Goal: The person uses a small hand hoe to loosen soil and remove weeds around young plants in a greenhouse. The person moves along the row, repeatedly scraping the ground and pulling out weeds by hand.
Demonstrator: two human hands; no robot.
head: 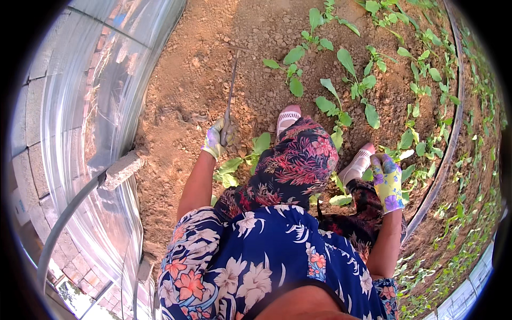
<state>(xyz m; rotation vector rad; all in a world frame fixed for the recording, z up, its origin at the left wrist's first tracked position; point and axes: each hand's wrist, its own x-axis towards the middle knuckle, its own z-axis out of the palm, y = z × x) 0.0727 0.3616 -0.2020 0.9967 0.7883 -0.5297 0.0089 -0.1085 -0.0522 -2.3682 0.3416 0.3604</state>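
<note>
My left hand (pixel 215 139), in a pale floral work glove, grips the handle of a small hand hoe (pixel 230 90). The tool's thin metal shaft points away from me, and its crosswise head (pixel 240 48) lies at bare soil. A leafy seedling (pixel 256 154) grows just right of that hand. On the other side, my right hand (pixel 386 182), in a yellow glove with purple flowers, is beside my foot, close to the leaves of another seedling (pixel 406 140). Its fingers are bent downward, and whether they hold anything is hidden.
Clear plastic sheeting (pixel 112 96) runs along the left, with a block wall (pixel 36 108) behind it. A concrete piece (pixel 122 170) sits beside a curved pipe (pixel 64 224). Seedlings (pixel 354 76) stand in rows ahead and right. A dark irrigation hose (pixel 460 80) crosses the bed.
</note>
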